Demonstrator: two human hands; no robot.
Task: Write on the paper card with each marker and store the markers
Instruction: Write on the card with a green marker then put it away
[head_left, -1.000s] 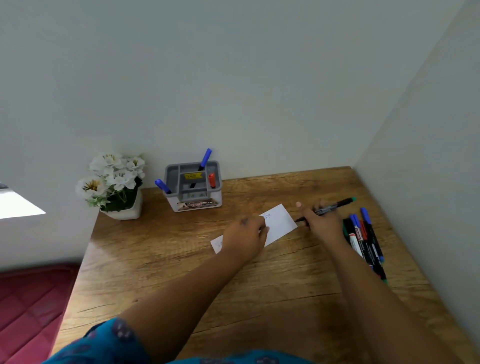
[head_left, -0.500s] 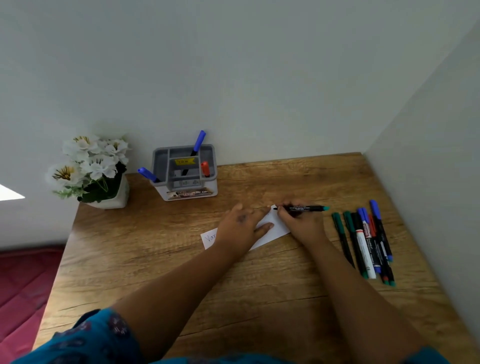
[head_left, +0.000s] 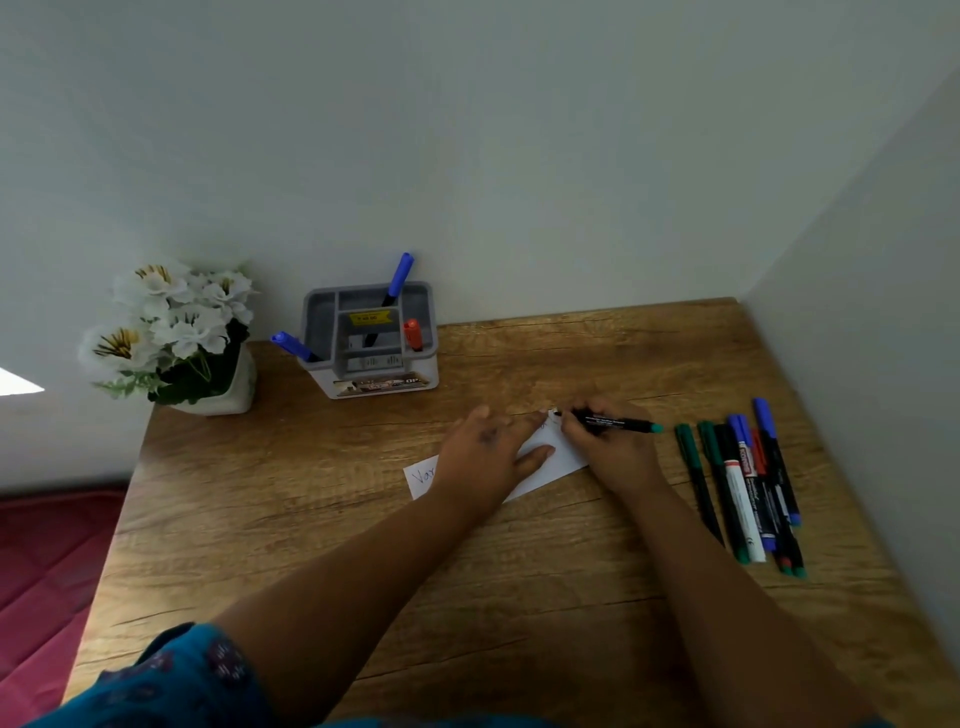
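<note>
Here, my left hand (head_left: 485, 457) is lying flat, fingers spread, pinning the white paper card (head_left: 550, 462) on the wooden desk (head_left: 467, 571). My right hand (head_left: 605, 447) is gripping the black green-ended marker (head_left: 618, 423), its tip touching the card's far corner.

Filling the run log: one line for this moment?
phase: writing | left hand: pinning paper card | right hand: green-capped marker, tip on card | organizer: three markers

One paper card (head_left: 558, 457) lies on the desk (head_left: 467, 597). Three markers stand in one grey organiser (head_left: 370, 340) near the back edge: two blue-capped, one red-capped. One marker (head_left: 615, 423) is held. A cluster of markers (head_left: 743, 483) lies near the right edge; their number cannot be told. One flower pot (head_left: 218, 384) stands at the back-left corner.
</note>
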